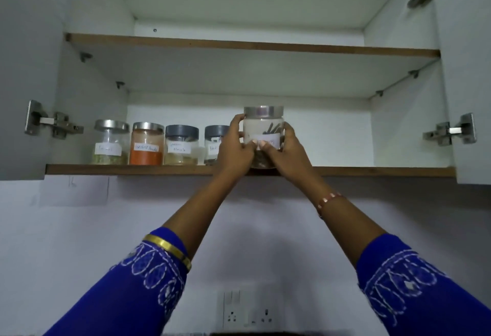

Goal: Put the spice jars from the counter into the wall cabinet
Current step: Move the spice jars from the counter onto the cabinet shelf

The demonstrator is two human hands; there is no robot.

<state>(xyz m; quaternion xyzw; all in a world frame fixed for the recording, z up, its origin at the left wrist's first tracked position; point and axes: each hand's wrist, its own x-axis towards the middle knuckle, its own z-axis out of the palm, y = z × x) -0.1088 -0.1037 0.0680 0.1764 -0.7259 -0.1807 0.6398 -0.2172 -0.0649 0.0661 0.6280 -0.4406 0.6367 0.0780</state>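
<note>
A clear spice jar (263,127) with a steel lid and a white label holds dark sticks. It is at the front edge of the wall cabinet's lower shelf (345,171), right of the other jars. My left hand (235,147) grips its left side and my right hand (285,148) grips its right side, thumbs meeting on the label. Whether its base rests on the shelf is hidden by my hands. Several labelled jars stand in a row to the left: a steel-lidded jar (111,142), an orange powder jar (147,144), a grey-lidded jar (181,145) and another grey-lidded jar (214,142), partly behind my left hand.
Both cabinet doors stand open, with hinges at left (50,120) and right (451,130). The upper shelf (252,45) shows nothing on it. The lower shelf has bare room to the right of my hands. A wall socket (247,311) sits low on the wall below.
</note>
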